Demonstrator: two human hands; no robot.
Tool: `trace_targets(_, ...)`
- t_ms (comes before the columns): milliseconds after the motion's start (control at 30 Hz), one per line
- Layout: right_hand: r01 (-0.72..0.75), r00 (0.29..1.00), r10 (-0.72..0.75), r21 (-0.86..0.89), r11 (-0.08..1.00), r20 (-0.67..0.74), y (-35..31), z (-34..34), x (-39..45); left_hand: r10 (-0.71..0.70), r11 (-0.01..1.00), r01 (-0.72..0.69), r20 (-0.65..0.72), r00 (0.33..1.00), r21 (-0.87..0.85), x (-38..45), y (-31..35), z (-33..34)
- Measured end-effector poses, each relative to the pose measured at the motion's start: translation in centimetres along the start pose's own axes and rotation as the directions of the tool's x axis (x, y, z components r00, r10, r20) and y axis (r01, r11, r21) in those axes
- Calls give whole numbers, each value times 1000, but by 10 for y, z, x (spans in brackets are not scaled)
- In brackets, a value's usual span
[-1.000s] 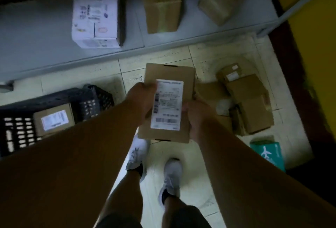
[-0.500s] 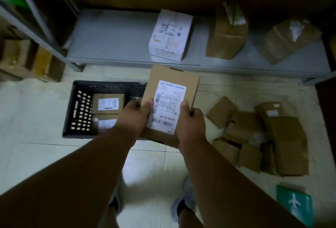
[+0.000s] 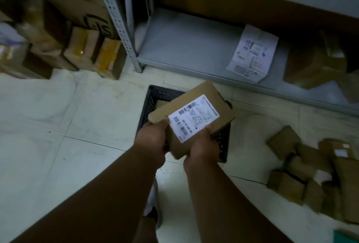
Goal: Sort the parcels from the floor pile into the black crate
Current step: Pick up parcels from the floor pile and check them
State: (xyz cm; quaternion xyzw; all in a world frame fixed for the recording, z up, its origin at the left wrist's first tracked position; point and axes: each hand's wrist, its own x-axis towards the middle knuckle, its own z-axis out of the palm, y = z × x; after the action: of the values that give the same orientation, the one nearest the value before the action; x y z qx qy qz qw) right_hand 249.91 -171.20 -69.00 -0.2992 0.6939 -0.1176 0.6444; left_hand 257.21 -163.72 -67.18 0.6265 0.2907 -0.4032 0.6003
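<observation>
Upper right of the frame I see a white printed box (image 3: pixel 253 53) on the grey shelf (image 3: pixel 186 48), a brown box (image 3: pixel 312 64) right of it; taped cartons (image 3: pixel 93 52) upper left.

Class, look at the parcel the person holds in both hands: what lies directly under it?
Under the parcel, held by the left hand and right hand, sits the black crate. Only its walls and a sliver of brown inside show; the parcel covers the rest of its contents.

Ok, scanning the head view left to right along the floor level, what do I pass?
Stacked boxes under the left rack → black crate → held parcel, gripped by left hand and right hand → floor pile.
</observation>
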Motion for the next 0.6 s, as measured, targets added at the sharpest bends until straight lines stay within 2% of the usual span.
trace_targets(100, 17, 1000, -18, -154, 988, -9, 9, 33, -2, 56, 998, -56, 4, 998, -31, 14, 13, -17)
trace_targets(200, 226, 953, -286, -390, 892, -102, 2, 35, 20, 98, 993, -95, -46, 994, 75, 37, 16, -21)
trace_targets(300, 300, 893, -438, -590, 749, -103, -8, 20, 60, 187, 950, -174, -26, 982, 258, 64, 7, -19)
trace_targets(367, 318, 903, -430, -643, 697, -20, -6, 15, 93, 267, 897, -257, 22, 963, 360, 85, -4, -16)
trace_targets(433, 274, 938, -343, -701, 658, 44, 5, 18, 125, 269, 833, -269, 71, 961, 484, 109, -16, -13)
trace_targets(500, 206, 959, -283, -723, 660, 15, 21, 20, 157, 214, 760, -232, 102, 971, 607, 138, -32, -7)
trace_targets(600, 220, 957, -290, -681, 699, 11, 50, 21, 210, 229, 652, -222, 91, 969, 725, 180, -60, 3)
